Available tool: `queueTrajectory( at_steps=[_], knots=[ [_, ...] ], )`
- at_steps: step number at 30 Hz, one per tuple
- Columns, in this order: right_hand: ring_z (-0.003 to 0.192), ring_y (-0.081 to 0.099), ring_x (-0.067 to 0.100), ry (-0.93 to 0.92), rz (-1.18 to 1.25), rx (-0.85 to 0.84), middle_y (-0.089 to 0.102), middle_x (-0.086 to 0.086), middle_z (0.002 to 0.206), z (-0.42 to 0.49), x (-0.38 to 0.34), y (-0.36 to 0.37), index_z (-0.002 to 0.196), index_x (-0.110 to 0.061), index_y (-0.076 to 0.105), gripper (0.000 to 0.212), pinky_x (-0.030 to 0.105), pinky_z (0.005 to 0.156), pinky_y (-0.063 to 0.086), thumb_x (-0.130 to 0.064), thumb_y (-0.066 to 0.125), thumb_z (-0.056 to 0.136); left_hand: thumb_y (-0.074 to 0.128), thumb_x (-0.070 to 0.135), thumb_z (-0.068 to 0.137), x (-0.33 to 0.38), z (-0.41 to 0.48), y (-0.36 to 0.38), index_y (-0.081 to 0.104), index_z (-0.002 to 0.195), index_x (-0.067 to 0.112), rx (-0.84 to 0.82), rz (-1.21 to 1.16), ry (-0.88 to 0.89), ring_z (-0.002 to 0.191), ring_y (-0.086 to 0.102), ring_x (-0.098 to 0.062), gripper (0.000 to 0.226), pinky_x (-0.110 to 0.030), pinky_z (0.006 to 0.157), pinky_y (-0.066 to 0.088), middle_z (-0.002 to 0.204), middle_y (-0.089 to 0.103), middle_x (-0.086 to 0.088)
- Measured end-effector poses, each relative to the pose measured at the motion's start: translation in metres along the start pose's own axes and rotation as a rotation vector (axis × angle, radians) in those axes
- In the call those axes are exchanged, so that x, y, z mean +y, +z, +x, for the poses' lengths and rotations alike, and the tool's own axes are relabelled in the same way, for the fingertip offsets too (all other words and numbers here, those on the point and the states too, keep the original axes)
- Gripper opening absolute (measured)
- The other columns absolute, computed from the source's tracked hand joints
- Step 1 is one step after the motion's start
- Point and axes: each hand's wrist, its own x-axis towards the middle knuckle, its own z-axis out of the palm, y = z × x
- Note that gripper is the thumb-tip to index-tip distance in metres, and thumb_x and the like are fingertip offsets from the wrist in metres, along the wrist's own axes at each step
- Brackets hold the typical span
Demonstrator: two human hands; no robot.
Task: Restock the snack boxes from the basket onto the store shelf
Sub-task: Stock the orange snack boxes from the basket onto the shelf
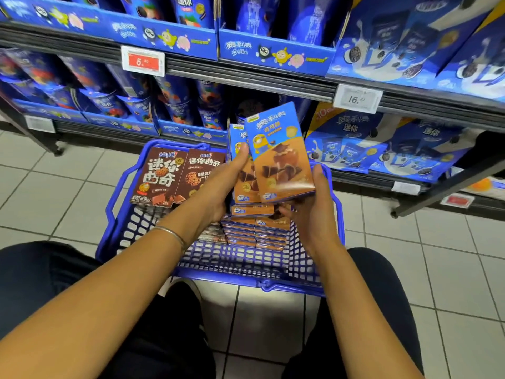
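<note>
Well short of done, I judge: above the blue basket (273, 286) the left hand (218, 187) grips the rear snack box (238, 144) and the right hand (310, 217) grips the front snack box (282, 157), neither yet on the shelf (246, 80) behind the basket, while stacked boxes (257, 233) and two brown cookie boxes (159, 176) wait inside it.

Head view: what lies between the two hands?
Two upright snack boxes: the left hand grips the rear one, the right hand the front one; head view.
</note>
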Motion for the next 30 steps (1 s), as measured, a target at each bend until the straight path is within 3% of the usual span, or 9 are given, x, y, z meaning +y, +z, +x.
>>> queueTrajectory(
  at_steps=[3,5,8,13,17,19,23,26,30],
  knots=[
    [0.100,0.073,0.017,-0.088,-0.070,0.014,0.077,-0.001,0.109,0.004,-0.005,-0.009,0.114,-0.030,0.073,0.055,0.036,0.079,0.059,-0.065,0.064,0.072,0.054,0.077,0.091,0.000,-0.004,-0.001,0.080,0.116,0.026,0.020,0.021,0.015,0.107,0.076,-0.030,0.062,-0.057,0.103,0.054,0.114,0.079,-0.008],
    [0.100,0.072,0.018,-0.180,-0.146,0.005,0.075,-0.002,0.108,0.009,-0.004,-0.018,0.136,-0.032,0.056,0.059,0.036,0.078,0.060,-0.048,0.065,0.080,0.051,0.080,0.090,-0.001,-0.005,-0.002,0.079,0.117,0.026,0.018,0.044,0.017,0.110,0.075,-0.031,0.067,-0.057,0.105,0.053,0.117,0.079,-0.009],
    [0.104,0.073,0.015,-0.259,-0.234,-0.061,0.076,-0.008,0.113,0.014,-0.003,-0.015,0.139,-0.032,0.056,0.050,0.030,0.074,0.058,-0.032,0.060,0.088,0.046,0.086,0.086,0.000,-0.006,0.000,0.078,0.121,0.028,-0.006,0.076,0.028,0.111,0.075,-0.031,0.075,-0.056,0.106,0.052,0.119,0.078,-0.010],
    [0.104,0.074,0.021,-0.220,-0.168,-0.157,0.075,-0.004,0.119,0.017,-0.004,0.006,0.131,-0.037,0.061,0.043,0.032,0.075,0.060,-0.040,0.058,0.088,0.042,0.101,0.060,0.005,-0.007,0.004,0.076,0.122,0.032,-0.001,0.024,0.013,0.106,0.076,-0.033,0.098,-0.057,0.100,0.056,0.117,0.078,-0.009],
    [0.108,0.073,0.028,-0.182,-0.166,-0.193,0.075,0.005,0.120,0.021,-0.006,0.015,0.127,-0.032,0.065,0.035,0.052,0.094,0.057,-0.038,0.046,0.098,0.025,0.097,0.076,0.010,-0.007,0.007,0.075,0.122,0.029,0.084,-0.006,0.057,0.104,0.077,-0.033,0.096,-0.059,0.100,0.056,0.113,0.079,-0.010],
    [0.105,0.074,0.025,-0.188,-0.200,-0.163,0.076,0.002,0.115,0.022,-0.008,0.016,0.118,-0.038,0.069,0.031,0.051,0.093,0.058,-0.042,0.046,0.097,0.023,0.098,0.071,0.014,-0.010,0.009,0.072,0.129,0.031,0.036,0.010,0.063,0.109,0.075,-0.032,0.102,-0.057,0.103,0.054,0.119,0.078,-0.008],
    [0.102,0.075,0.024,-0.185,-0.210,-0.105,0.077,0.001,0.112,0.023,-0.009,0.015,0.121,-0.035,0.067,0.031,0.047,0.089,0.059,-0.039,0.048,0.098,0.050,0.087,0.068,0.020,-0.016,0.009,0.046,0.154,0.027,-0.003,0.039,0.095,0.121,0.069,-0.028,0.105,-0.054,0.109,0.049,0.136,0.070,-0.003],
    [0.106,0.074,0.026,-0.139,-0.187,-0.103,0.077,0.005,0.113,0.025,-0.009,0.012,0.122,-0.026,0.070,0.038,0.050,0.095,0.057,-0.048,0.047,0.100,0.075,0.060,0.082,0.013,-0.012,0.002,0.035,0.159,0.019,-0.083,-0.075,0.131,0.124,0.067,-0.031,0.096,-0.054,0.105,0.053,0.143,0.065,-0.008],
    [0.129,0.059,0.019,-0.087,-0.151,-0.115,0.068,-0.006,0.134,0.033,-0.002,-0.009,0.127,-0.032,0.071,0.069,0.045,0.107,0.044,-0.077,0.029,0.096,0.059,0.052,0.099,0.012,-0.014,-0.002,0.078,0.120,0.021,-0.204,-0.156,0.198,0.105,0.076,-0.029,0.042,-0.042,0.083,0.062,0.121,0.077,-0.012]
  ],
)
